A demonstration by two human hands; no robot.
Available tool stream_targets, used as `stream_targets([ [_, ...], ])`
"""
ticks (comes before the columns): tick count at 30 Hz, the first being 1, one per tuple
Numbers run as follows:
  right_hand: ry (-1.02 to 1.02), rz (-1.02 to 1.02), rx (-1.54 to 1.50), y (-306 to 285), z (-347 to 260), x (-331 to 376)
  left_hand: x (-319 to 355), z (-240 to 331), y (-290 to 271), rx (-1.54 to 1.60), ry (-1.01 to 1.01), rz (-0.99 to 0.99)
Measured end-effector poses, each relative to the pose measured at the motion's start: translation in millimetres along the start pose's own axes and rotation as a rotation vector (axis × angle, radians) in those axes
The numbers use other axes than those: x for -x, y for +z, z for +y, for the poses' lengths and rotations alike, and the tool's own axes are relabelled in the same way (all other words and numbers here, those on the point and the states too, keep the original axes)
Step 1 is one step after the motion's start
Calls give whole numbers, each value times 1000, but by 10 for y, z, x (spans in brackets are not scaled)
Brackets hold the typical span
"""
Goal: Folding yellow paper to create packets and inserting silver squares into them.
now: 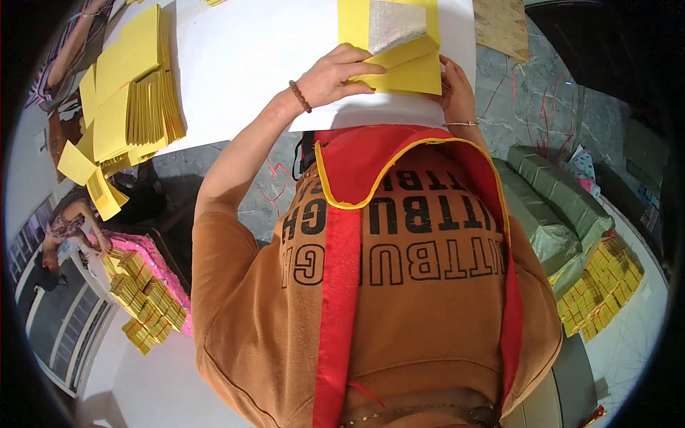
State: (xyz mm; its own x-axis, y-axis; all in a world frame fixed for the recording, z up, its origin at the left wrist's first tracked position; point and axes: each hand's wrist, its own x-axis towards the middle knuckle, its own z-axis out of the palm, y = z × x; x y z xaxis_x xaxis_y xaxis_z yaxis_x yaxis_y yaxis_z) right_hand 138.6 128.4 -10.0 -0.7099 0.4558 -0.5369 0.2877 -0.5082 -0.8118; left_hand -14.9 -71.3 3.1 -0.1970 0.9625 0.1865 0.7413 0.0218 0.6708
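On the white table (235, 64) in front of me lies a sheet of yellow joss paper (410, 75) with a silver foil square (396, 25). Its near part is folded up over the lower edge of the foil. My left hand (341, 77), with a brown bead bracelet at the wrist, grips the left end of the folded flap between thumb and fingers. At the right edge of the sheet, my right hand (458, 93) holds the paper's side; some of its fingers are hidden by the paper.
Stacks of yellow paper (135, 93) cover the table's left end, some sheets hanging over its edge. Another person's arm (71, 46) reaches in at the far left. Bundled yellow stacks (146, 299) stand lower left, more bundles (603, 289) at right beside green wrapped packs (549, 207).
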Motion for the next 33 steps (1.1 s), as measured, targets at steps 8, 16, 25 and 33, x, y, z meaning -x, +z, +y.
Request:
stream_targets([
  [8, -9, -7, -36, -13, 36, -19, -6, -22, 11, -9, -3, -15],
  [16, 30, -12, -45, 29, -18, 5, -11, 52, 33, -145, 43, 99],
  [25, -24, -36, -14, -53, 90, -40, 10, 30, 36, -150, 132, 50],
  [33, 33, 1, -38, -36, 20, -12, 19, -28, 39, -71, 73, 62],
])
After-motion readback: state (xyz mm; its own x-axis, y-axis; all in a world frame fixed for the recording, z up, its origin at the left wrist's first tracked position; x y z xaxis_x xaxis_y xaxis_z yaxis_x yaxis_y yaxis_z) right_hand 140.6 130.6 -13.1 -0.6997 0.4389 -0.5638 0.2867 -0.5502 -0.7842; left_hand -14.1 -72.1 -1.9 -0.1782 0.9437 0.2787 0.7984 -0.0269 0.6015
